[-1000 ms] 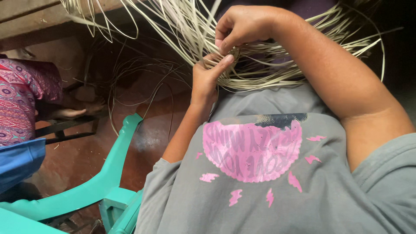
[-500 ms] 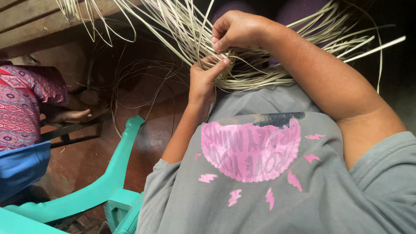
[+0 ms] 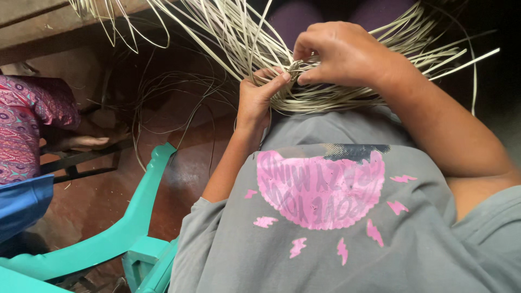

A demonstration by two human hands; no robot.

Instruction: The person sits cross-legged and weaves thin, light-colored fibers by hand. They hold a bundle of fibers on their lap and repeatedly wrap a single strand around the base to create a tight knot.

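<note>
The fingers of the right hand (image 3: 339,54) curl down narrowly and pinch a few pale strips at the dense middle of the bundle of weaving strips (image 3: 325,92); its thumb tip presses against the strands right where they cross. The left hand (image 3: 258,100) comes up from below, fingers closed around the near edge of the same bundle, its fingertips touching the strips just beside the right thumb. The two hands nearly meet at that knot.

The bundle lies across the person's lap, against the upper hem of the grey shirt (image 3: 336,228), which bears a pink round print with small pink bolts around it. From the knot the strips fan outward: long loose ends run up and left toward the top edge of the view, others splay to the right past the right wrist, and a few thin strands trail down onto the reddish-brown floor (image 3: 108,195).

To the left of the lap stands a turquoise plastic chair (image 3: 130,228), its arm curving toward the lower left corner. Farther left sits another person in a pink patterned garment (image 3: 27,130) over blue cloth, with a bare foot (image 3: 81,142) resting on a dark rail. A wooden plank (image 3: 49,27) crosses the upper left corner.
</note>
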